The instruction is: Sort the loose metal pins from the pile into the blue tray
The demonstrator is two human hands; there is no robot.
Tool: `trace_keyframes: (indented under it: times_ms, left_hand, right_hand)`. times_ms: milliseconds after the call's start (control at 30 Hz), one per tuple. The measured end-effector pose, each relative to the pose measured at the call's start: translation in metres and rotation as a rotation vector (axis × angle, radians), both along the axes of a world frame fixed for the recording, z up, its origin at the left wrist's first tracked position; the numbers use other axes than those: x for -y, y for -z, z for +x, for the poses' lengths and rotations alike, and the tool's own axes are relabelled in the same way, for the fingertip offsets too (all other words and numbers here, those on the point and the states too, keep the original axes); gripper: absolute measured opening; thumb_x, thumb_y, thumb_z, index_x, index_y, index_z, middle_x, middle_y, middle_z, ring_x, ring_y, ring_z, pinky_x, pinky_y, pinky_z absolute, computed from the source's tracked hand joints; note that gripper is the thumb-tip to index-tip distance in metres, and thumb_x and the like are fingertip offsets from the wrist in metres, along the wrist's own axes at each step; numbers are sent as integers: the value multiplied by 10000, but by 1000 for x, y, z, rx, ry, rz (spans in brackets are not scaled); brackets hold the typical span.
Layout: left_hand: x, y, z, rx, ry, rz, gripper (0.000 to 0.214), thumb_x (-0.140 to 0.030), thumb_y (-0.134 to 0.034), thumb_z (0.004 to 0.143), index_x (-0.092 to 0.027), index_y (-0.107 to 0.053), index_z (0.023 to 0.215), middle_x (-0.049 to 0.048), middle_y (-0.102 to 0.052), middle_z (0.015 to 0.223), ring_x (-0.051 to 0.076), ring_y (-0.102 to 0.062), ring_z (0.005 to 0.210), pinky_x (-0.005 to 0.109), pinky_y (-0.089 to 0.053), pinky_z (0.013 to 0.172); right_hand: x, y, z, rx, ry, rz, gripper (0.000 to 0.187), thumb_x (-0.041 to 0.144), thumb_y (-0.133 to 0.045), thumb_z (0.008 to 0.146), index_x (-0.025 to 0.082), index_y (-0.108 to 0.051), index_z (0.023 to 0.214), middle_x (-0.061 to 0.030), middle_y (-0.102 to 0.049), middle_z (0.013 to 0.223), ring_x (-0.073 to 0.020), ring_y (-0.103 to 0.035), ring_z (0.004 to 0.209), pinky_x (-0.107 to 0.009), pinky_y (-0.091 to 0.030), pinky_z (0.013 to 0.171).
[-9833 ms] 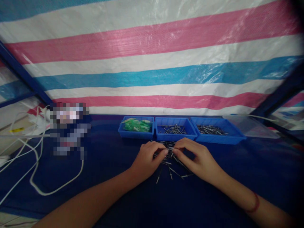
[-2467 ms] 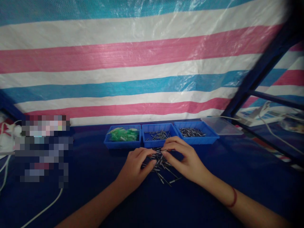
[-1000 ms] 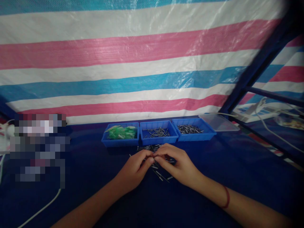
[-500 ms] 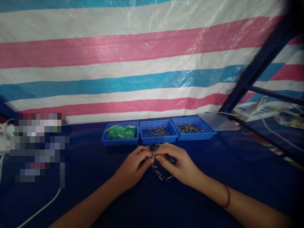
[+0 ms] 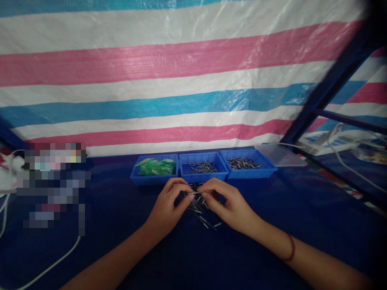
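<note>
My left hand (image 5: 169,205) and my right hand (image 5: 229,203) meet over a loose pile of blind rivets (image 5: 205,222) on the dark blue table. Between their pinched fingertips lies one thin metal blind rivet (image 5: 196,193), roughly level, with an end in each hand. Fingers cover part of it and part of the pile. Just behind the hands, a middle blue bin (image 5: 204,177) holds scattered rivets, and a right blue bin (image 5: 266,169) holds a denser heap of short metal pieces. Green plastic packets (image 5: 155,166) fill the left blue bin (image 5: 154,180).
A striped plastic sheet (image 5: 181,108) hangs behind the table. A clear plastic lid (image 5: 284,156) lies beyond the right bin. White cable (image 5: 57,264) runs along the left, near a blurred-out area. A dark blue frame post (image 5: 326,86) slants at the right.
My hands have drawn slightly apart and up, and the rivet between them now shows lengthwise. More of the pile is visible below. The view has shifted a little.
</note>
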State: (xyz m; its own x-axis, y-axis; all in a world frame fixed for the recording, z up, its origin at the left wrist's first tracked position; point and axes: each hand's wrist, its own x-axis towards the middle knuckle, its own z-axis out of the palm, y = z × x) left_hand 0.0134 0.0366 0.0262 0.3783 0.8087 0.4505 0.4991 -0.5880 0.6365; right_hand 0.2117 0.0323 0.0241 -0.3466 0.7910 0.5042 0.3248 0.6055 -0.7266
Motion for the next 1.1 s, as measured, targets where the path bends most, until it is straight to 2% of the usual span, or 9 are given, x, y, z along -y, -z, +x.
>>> trace_keyframes:
  times_ms: [200, 300, 400, 567, 667, 767, 833, 967, 1100]
  left_hand:
    - [3, -3, 0, -37, -12, 38, 112, -259, -508, 901, -195, -589, 946, 70, -559, 1038, 194, -546, 994, 329, -461, 850]
    - [2, -4, -2, -150, -1, 28, 206, -301, -511, 904, -198, -542, 1080, 62, -583, 1012, 195, -551, 958, 343, -451, 857]
    - [0, -5, -6, -344, 12, 31, 306, -340, -503, 908, -211, -510, 1185, 63, -598, 1042, 217, -542, 964, 381, -428, 864]
    - [-1, -3, -7, -558, 56, 60, 264, -343, -518, 897, -221, -591, 1119, 67, -592, 1094, 234, -535, 962, 377, -410, 812]
    - [-1, -2, -6, -608, 81, 60, 217, -323, -514, 904, -226, -618, 1067, 53, -598, 1078, 225, -539, 955, 361, -396, 793]
    - [0, -3, -6, -644, 89, 64, 185, -275, -481, 925, -221, -636, 1011, 44, -608, 1047, 206, -546, 929, 343, -379, 776]
    - [0, -4, -6, -670, 91, 71, 194, -260, -457, 937, -215, -640, 982, 43, -616, 1022, 196, -550, 907, 334, -367, 759]
    - [0, -4, -4, -719, 81, 104, 210, -257, -426, 952, -201, -628, 949, 45, -617, 995, 192, -548, 887, 339, -353, 760]
    - [0, -1, -2, -671, 39, 119, 213, -252, -394, 963, -187, -595, 947, 45, -610, 972, 188, -539, 880, 334, -355, 760]
  right_hand:
    - [-2, 0, -3, 61, -1, 42, 105, 173, -504, 876, 203, -604, 875, -47, -636, 848, -167, -591, 806, -307, -483, 728]
    - [-11, -4, 6, 78, 67, 120, 104, 186, -508, 872, 204, -609, 852, -51, -644, 865, -181, -588, 847, -328, -475, 766]
    - [-28, -9, 29, 106, 295, 194, 102, 221, -513, 858, 204, -611, 833, -49, -645, 851, -196, -582, 832, -345, -460, 763]
    - [-58, -6, 75, 330, 790, 238, 174, 287, -517, 823, 189, -654, 779, -74, -664, 855, -251, -566, 843, -388, -414, 747]
    - [-64, -1, 87, 502, 916, 205, 250, 356, -509, 827, 194, -699, 805, -100, -672, 908, -301, -538, 908, -399, -385, 709]
    - [-64, 1, 84, 526, 894, 200, 259, 385, -520, 827, 210, -711, 824, -94, -676, 921, -304, -527, 922, -402, -378, 712]
    - [-61, 0, 76, 483, 826, 231, 221, 357, -532, 831, 214, -701, 834, -79, -679, 919, -286, -532, 922, -412, -384, 747]
    - [-45, -3, 50, 400, 517, 336, 156, 271, -539, 845, 194, -675, 837, -66, -672, 899, -230, -553, 906, -410, -393, 846]
    - [-24, -5, 23, 378, 192, 308, 109, 228, -560, 842, 200, -661, 872, -56, -659, 894, -209, -548, 896, -381, -420, 839]
